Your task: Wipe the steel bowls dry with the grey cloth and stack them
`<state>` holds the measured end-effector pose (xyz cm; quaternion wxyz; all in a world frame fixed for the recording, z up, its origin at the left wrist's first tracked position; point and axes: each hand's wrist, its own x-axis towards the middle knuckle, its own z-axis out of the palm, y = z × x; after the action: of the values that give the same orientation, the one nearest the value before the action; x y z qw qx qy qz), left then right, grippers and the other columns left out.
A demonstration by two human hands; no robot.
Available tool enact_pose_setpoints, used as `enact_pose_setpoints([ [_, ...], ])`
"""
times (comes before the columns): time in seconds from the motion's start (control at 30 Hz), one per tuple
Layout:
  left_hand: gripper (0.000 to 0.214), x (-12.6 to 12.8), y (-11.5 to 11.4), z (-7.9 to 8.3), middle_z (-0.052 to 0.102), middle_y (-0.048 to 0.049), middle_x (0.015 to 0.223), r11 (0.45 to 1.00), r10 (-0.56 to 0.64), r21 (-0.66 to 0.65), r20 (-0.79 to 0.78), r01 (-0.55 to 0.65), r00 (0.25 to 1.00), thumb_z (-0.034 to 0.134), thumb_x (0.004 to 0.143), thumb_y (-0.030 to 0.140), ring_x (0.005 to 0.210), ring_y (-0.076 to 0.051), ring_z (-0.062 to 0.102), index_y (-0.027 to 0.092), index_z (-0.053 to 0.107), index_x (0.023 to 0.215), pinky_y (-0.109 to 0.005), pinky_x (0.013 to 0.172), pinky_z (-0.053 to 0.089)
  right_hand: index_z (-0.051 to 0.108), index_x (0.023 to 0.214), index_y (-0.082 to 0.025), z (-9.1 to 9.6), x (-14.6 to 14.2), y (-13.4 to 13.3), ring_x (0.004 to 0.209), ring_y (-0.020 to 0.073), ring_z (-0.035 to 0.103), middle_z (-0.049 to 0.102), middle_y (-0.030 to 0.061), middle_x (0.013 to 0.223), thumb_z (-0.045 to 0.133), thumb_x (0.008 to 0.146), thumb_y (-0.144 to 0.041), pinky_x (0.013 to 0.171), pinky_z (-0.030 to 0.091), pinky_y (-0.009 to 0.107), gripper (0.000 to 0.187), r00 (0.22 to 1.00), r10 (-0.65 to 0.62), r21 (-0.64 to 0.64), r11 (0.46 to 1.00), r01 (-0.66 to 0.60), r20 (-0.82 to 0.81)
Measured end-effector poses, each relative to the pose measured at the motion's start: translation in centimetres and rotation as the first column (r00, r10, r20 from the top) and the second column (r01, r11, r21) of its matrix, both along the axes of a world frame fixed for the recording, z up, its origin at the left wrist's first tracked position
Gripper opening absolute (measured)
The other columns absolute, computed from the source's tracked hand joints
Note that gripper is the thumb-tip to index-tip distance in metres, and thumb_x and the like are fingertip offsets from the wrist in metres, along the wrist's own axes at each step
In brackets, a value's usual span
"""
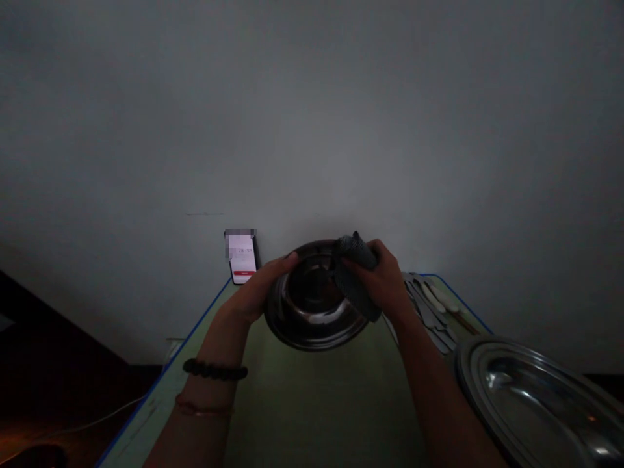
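A round, shiny metal bowl (312,315) is held up over the table, its inside facing me. My left hand (263,283) grips its left rim, thumb over the edge and the other fingers hidden behind. On the right side, my right hand (385,276) is closed on a dark grey cloth (358,292), which lies folded against the bowl's rim and inner wall. Whether the right fingers also grip the rim is hidden by the cloth.
A phone (242,260) with a lit screen leans against the wall at the table's far left. Several pieces of cutlery (429,305) lie beyond my right forearm. A large oval metal dish (531,396) stands at the near right. The green table (322,403) has blue edging.
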<state>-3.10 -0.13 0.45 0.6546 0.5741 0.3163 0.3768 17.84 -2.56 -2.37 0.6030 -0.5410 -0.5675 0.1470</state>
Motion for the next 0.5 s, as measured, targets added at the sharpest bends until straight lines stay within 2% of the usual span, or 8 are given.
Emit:
enact_pose_setpoints([
  [0.13, 0.042, 0.9, 0.2, -0.1, 0.075, -0.0057, 0.08, 0.982, 0.175, 0.033, 0.186, -0.184, 0.967, 0.058, 0.078, 0.053, 0.087, -0.025, 0.07, 0.018, 0.071, 0.099, -0.035, 0.081, 0.054, 0.05, 0.079, -0.021, -0.6, -0.9, 0.6, 0.071, 0.0161, 0.053, 0.056, -0.0014, 0.075, 0.067, 0.07, -0.05, 0.064, 0.042, 0.029, 0.035, 0.967, -0.122, 0.029, 0.991, 0.132, -0.225],
  [0.23, 0.043, 1.4, 0.1, 0.0, 0.076, -0.0049, 0.087, 0.952, 0.284, 0.036, 0.277, -0.305, 0.918, 0.052, 0.082, 0.053, 0.097, -0.025, 0.068, 0.02, 0.069, 0.104, -0.036, 0.086, 0.053, 0.051, 0.087, -0.019, -1.5, -1.6, 1.3, 0.076, 0.0181, 0.056, 0.061, 0.0036, 0.084, 0.063, 0.071, -0.053, 0.067, 0.045, 0.032, 0.039, 0.908, -0.14, -0.019, 0.989, 0.144, -0.394],
  [0.37, 0.03, 0.7, 0.1, 0.2, 0.075, -0.0057, 0.077, 0.955, 0.295, -0.074, 0.173, -0.286, 0.94, 0.058, 0.079, 0.043, 0.088, -0.025, 0.069, 0.017, 0.072, 0.088, -0.035, 0.079, 0.055, 0.054, 0.089, -0.019, -2.3, -0.9, 1.8, 0.075, 0.0195, 0.057, 0.063, 0.0043, 0.084, 0.07, 0.063, -0.047, 0.066, 0.045, 0.033, 0.041, 0.939, -0.121, -0.108, 0.99, 0.09, -0.322],
  [0.5, 0.02, -1.0, 0.2, 0.4, 0.072, -0.0038, 0.065, 0.973, 0.198, -0.142, 0.11, -0.182, 0.974, 0.064, 0.075, 0.034, 0.069, -0.02, 0.069, 0.017, 0.072, 0.069, -0.028, 0.066, 0.054, 0.055, 0.087, -0.019, -1.9, 0.6, 1.4, 0.071, 0.0185, 0.055, 0.062, 0.0009, 0.079, 0.07, 0.063, -0.045, 0.063, 0.044, 0.032, 0.038, 0.984, -0.004, -0.153, 0.988, -0.024, -0.18],
])
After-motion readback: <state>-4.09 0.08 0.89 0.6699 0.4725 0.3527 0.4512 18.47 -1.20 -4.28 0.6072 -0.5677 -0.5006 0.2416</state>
